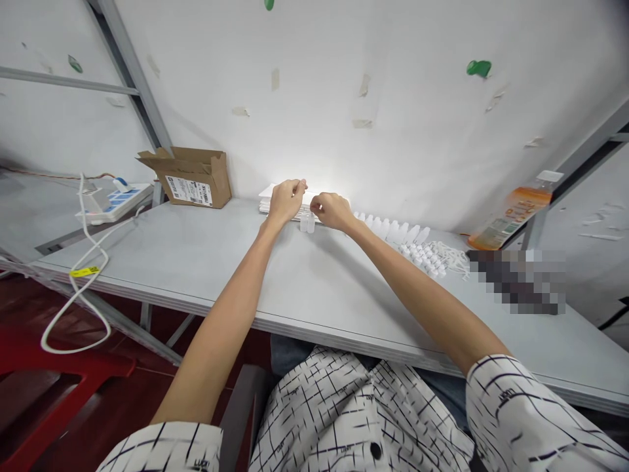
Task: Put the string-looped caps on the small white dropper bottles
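Observation:
Two small translucent white bottles (307, 223) stand side by side on the table, between and just below my hands. My left hand (286, 200) is above and left of them, its fingers curled closed near the tips. Pinched together, the fingers of my right hand (333, 210) are close to the tops of the bottles. Anything held in either hand is too small or hidden to make out. Behind my hands lies a stack of white flat pieces (266, 200), partly covered by them.
Several white bottles (393, 229) stand along the wall to the right, with small white caps (426, 257) and white cords (453, 257) nearby. An orange-labelled bottle (515, 211) leans farther right. At left are an open cardboard box (196, 178) and a power strip (120, 202).

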Tool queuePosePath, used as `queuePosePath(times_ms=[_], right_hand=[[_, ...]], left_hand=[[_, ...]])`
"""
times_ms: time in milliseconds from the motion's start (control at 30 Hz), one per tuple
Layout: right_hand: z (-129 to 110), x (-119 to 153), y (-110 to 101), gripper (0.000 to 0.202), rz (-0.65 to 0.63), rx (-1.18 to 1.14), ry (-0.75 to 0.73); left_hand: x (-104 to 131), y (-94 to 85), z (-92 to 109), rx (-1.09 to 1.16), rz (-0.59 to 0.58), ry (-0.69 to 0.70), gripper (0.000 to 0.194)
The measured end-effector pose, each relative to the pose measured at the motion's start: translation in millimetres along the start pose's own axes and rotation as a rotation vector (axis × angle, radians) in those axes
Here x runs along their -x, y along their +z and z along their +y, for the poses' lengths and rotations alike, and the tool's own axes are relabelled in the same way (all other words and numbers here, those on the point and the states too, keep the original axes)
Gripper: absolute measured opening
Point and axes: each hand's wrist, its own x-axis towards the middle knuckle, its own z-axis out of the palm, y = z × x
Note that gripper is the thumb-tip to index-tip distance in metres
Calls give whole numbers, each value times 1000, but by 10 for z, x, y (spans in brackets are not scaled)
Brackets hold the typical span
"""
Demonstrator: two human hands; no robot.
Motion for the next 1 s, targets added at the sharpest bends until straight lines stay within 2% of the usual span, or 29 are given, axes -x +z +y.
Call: queuePosePath(times_ms=[467, 633, 733, 867, 1000], right_hand=[[-28, 46, -8, 25, 2, 5, -7], [-6, 64, -52, 23, 44, -37, 16], [126, 134, -177, 22, 92, -51, 30], [461, 369, -387, 21, 148, -21, 98], [735, 624, -434, 20, 85, 41, 181]], left_hand=[[15, -13, 16, 1, -27, -4, 40], [13, -27, 42, 11, 47, 31, 42], [32, -35, 127, 20, 96, 48, 42], [118, 19, 338, 35, 134, 113, 39], [251, 141, 531, 18, 42, 235, 33]])
